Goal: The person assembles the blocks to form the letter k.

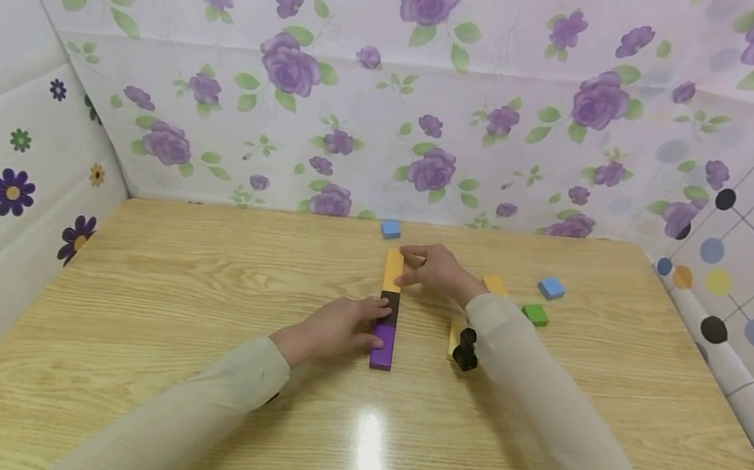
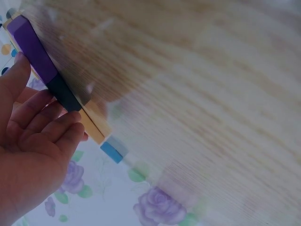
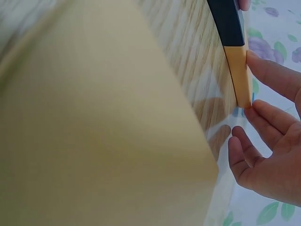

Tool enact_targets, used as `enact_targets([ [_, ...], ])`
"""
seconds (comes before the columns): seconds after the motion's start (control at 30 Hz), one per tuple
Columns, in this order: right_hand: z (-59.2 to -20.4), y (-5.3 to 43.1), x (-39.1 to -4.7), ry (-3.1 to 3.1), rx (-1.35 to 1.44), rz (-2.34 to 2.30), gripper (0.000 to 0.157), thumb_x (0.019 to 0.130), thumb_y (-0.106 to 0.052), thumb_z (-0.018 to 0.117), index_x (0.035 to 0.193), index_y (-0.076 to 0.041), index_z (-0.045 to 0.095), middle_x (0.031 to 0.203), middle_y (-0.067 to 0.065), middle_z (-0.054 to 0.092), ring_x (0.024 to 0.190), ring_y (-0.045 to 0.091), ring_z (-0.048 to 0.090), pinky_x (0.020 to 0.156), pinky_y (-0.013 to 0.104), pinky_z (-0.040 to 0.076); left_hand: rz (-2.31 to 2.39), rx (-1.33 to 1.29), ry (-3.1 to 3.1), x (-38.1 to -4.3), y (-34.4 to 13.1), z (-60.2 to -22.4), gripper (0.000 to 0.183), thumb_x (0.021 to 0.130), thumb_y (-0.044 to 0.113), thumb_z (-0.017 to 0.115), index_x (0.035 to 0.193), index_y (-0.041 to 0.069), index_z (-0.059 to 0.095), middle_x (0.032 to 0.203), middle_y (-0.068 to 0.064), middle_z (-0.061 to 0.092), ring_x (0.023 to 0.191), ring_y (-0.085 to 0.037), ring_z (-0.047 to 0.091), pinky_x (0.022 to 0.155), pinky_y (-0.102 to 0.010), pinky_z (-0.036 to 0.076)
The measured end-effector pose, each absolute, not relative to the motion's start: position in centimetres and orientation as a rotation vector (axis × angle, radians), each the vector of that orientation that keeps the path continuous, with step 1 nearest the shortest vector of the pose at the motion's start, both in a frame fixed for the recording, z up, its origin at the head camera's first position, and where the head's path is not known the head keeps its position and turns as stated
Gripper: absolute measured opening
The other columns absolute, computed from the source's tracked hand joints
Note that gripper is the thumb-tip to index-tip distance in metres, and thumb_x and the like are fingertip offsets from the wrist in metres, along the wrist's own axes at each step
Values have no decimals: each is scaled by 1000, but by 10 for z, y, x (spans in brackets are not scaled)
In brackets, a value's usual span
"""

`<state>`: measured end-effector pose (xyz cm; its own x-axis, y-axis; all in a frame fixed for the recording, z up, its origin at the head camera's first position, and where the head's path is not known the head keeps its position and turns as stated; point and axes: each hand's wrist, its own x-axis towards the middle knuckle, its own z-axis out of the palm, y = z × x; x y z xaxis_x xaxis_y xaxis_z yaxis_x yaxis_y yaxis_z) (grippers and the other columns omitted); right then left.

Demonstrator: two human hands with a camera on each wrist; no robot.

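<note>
A purple block [image 1: 382, 357], a black block [image 1: 391, 321] and an orange block [image 1: 393, 269] lie end to end in a straight row on the wooden table. My left hand [image 1: 335, 326] is at the row's left side; its thumb touches the purple block and its fingertips touch the black one. From the right, my right hand [image 1: 442, 271] reaches to the orange block. In the right wrist view, its thumb touches the block's side and its index finger meets the far end. The other right fingers curl loosely and hold nothing.
Beyond the row lies a blue block [image 1: 390, 229]. To the right are another blue block [image 1: 551, 287], a green block [image 1: 536, 315] and an orange block [image 1: 495, 285]. A yellowish block [image 1: 455, 340] is partly hidden by the right sleeve. Patterned cloth [image 1: 352, 73] borders the table [image 1: 207, 265].
</note>
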<state>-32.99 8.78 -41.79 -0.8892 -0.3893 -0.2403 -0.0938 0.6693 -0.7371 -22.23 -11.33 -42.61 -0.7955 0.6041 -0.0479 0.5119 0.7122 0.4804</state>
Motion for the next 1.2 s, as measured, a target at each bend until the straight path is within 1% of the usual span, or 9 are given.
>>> enact_targets([
  [0.2,-416,87,-332,2514,-413,-1051,72,82,-24,78,145,-16,45,151,11,39,128,33,47,109,47,36,656,906,2725,-223,-115,-426,59,91,31,67,140,3,49,145,-14,45,134,-29,42,112,-40,34],
  [0.3,-412,89,-336,2534,-456,-1062,72,83,-25,77,146,-14,43,150,11,39,126,34,47,105,48,41,657,917,2725,-223,-115,-425,58,91,30,67,139,3,49,145,-12,46,134,-30,42,112,-41,34],
  [0.43,-405,94,-344,2558,-486,-1163,67,88,-28,72,146,-12,43,150,10,41,126,36,46,101,48,44,671,913,2713,-221,-115,-421,57,91,29,67,139,2,50,145,-11,45,134,-31,42,111,-42,34],
  [0.53,-400,95,-351,2546,-482,-1269,61,92,-28,67,145,-10,43,149,10,42,128,35,44,103,48,43,680,913,2708,-219,-115,-418,57,91,28,67,139,1,50,146,-12,45,134,-31,41,112,-42,34],
  [0.7,-399,94,-359,2471,-451,-1463,55,95,-29,62,143,-7,46,146,10,45,127,32,47,105,45,42,668,930,2715,-220,-116,-420,58,91,28,67,139,1,49,145,-14,45,134,-32,41,112,-41,33],
  [0.9,-407,91,-369,2377,-412,-1586,55,97,-30,59,144,-5,44,147,11,44,132,31,43,108,45,38,676,956,2721,-221,-115,-424,58,91,28,67,138,1,50,144,-14,46,133,-32,43,111,-41,34],
  [1.07,-418,87,-378,2286,-380,-1662,55,98,-29,58,144,-5,42,146,13,45,130,32,46,107,45,39,685,956,2718,-221,-115,-425,57,91,28,67,138,1,50,144,-12,47,133,-32,42,112,-41,34],
  [1.2,-422,82,-383,2241,-391,-1689,54,99,-25,55,145,-3,40,147,14,43,131,31,44,108,45,39,685,935,2716,-221,-115,-426,58,91,30,67,139,2,50,146,-10,45,134,-31,41,112,-40,33],
])
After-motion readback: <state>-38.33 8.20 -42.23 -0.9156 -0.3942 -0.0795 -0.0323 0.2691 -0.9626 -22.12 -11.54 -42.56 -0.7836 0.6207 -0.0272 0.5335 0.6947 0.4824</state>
